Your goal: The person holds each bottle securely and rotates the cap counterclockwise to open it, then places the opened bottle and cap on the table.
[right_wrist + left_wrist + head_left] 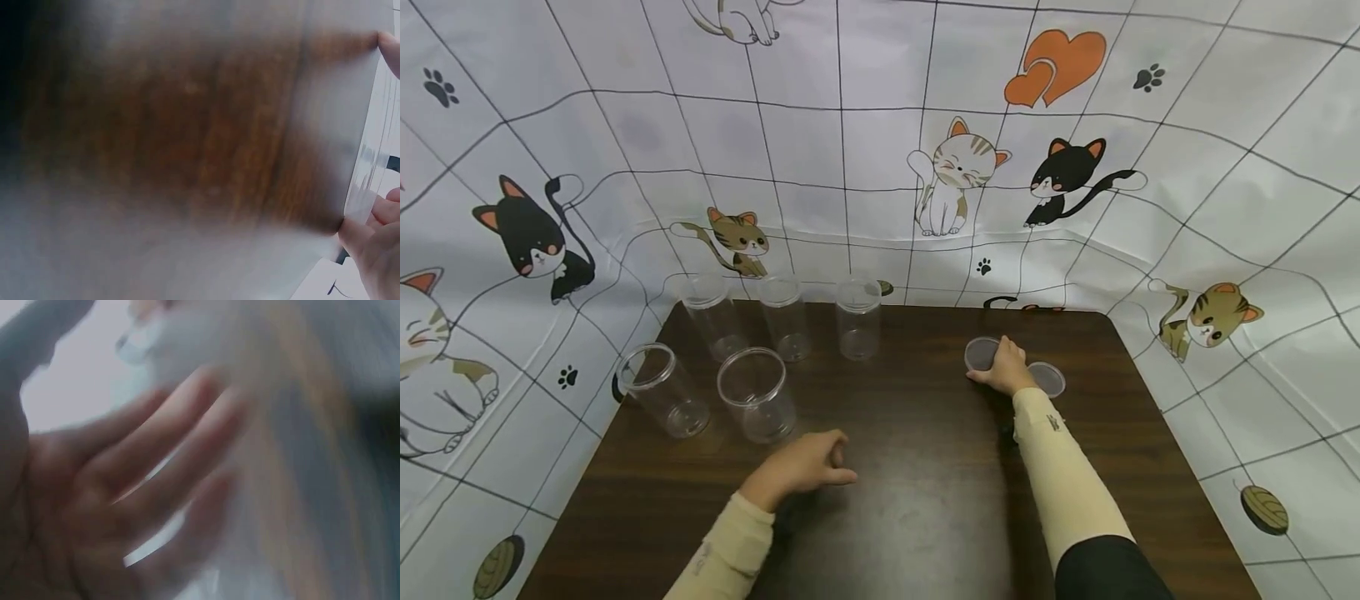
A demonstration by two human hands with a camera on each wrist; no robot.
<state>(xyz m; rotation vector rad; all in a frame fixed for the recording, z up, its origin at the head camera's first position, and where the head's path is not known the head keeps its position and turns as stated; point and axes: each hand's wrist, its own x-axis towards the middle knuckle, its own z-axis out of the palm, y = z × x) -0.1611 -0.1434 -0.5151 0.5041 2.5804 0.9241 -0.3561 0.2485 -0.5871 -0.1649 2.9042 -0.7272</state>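
At the right of the table, my right hand (1009, 368) grips a round clear plastic lid (981, 354) by its edge. In the right wrist view, thumb and finger pinch opposite sides of the lid's rim (367, 169). A second clear lid (1047, 380) lies beside that hand. My left hand (801, 468) hovers over the table's left half, holding nothing, its fingers loosely bent. Nearest to it stands a wide open clear jar (767, 412), with another uncovered jar (673, 400) to its left. The left wrist view is blurred and shows mainly the hand's fingers (169, 444).
Along the back left stand three upright clear jars, the left one (715, 312), the middle one (786, 321) and the right one (859, 321), which seem covered with lids. The dark wooden table (910, 517) is enclosed by a white cat-print curtain (880, 150).
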